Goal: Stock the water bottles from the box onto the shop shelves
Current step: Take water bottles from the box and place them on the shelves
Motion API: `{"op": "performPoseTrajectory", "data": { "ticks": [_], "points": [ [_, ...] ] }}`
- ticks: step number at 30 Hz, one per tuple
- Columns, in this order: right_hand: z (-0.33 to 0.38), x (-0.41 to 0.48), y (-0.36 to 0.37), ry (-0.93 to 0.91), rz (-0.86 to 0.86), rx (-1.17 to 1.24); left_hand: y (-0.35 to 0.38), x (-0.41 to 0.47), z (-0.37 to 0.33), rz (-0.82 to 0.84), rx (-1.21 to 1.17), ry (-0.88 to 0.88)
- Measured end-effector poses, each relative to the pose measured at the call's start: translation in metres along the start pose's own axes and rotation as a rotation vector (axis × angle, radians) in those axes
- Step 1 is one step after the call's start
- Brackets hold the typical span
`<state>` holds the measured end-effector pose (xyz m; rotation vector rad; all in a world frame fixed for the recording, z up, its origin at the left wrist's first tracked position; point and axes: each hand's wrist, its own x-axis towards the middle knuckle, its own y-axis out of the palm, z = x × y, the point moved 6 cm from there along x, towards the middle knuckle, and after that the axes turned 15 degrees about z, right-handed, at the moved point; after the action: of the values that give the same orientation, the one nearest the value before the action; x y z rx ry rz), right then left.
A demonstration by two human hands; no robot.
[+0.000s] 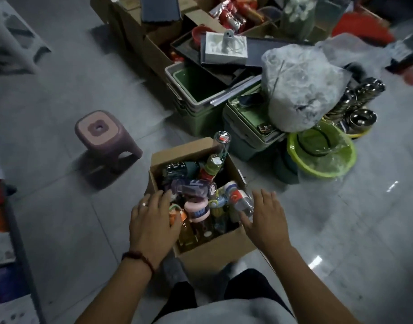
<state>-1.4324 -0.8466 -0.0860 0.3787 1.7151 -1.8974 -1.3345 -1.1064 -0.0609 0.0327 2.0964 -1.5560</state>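
Finds the water bottles (215,164) jumbled in the cardboard box (215,252) on the floor, some upright, a purple one (193,187) lying crosswise on top. Holds nothing: left hand (151,218) over the left rim, right hand (264,218) over the right, fingers straight and spread, a pink-capped bottle (197,210) upright between, nearer the left. Probably calls for a straight lift, then a swing left toward the shelf (11,230), away from the bins (201,122) crowding the far side.
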Motion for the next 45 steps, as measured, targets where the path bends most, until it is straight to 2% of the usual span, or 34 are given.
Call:
{"op": "performPoseTrajectory", "data": {
  "ticks": [5, 7, 9, 12, 16, 18, 21, 25, 27, 29, 32, 35, 38, 41, 45],
  "points": [
    [-0.009, 0.069, 0.018, 0.104, 0.124, 0.006, 0.033, 0.069, 0.003, 0.232, -0.142, -0.085],
    [-0.015, 0.095, 0.034, 0.140, 0.206, -0.011, 0.055, 0.092, -0.002, 0.320, -0.382, -0.152],
    [-0.020, 0.118, 0.052, 0.147, 0.291, -0.056, 0.082, 0.116, -0.008, 0.408, -0.677, -0.305],
    [-0.022, 0.144, 0.077, 0.121, 0.376, -0.168, 0.122, 0.149, -0.015, 0.411, -1.026, -0.522],
    [-0.025, 0.162, 0.094, 0.137, 0.379, -0.252, 0.190, 0.198, -0.013, 0.390, -1.264, -0.660],
    [-0.029, 0.167, 0.100, 0.155, 0.364, -0.220, 0.205, 0.214, -0.016, 0.390, -1.309, -0.742],
    [-0.032, 0.171, 0.104, 0.141, 0.377, -0.188, 0.196, 0.225, -0.025, 0.413, -1.226, -0.775],
    [-0.037, 0.160, 0.093, 0.157, 0.420, -0.093, 0.170, 0.216, -0.036, 0.396, -1.360, -0.802],
    [-0.040, 0.146, 0.084, 0.198, 0.451, 0.024, 0.161, 0.201, -0.031, 0.404, -1.418, -0.769],
    [-0.043, 0.128, 0.075, 0.219, 0.467, 0.245, 0.156, 0.177, -0.029, 0.487, -1.541, -0.741],
    [-0.043, 0.098, 0.059, 0.151, 0.459, 0.699, 0.131, 0.131, -0.034, 0.548, -1.710, -0.590],
    [-0.038, 0.060, 0.049, 0.184, 0.522, 1.182, 0.092, 0.078, -0.047, 0.541, -1.879, -0.454],
    [-0.018, 0.028, 0.047, 0.170, 0.601, 1.519, 0.059, 0.032, -0.045, 0.497, -1.967, -0.320],
    [0.015, 0.008, 0.037, 0.065, 0.685, 1.736, 0.027, 0.005, -0.036, 0.451, -2.018, -0.250],
    [0.064, -0.005, -0.001, -0.201, 0.799, 1.751, 0.000, -0.013, -0.013, 0.322, -2.060, -0.201]
  ]
}}
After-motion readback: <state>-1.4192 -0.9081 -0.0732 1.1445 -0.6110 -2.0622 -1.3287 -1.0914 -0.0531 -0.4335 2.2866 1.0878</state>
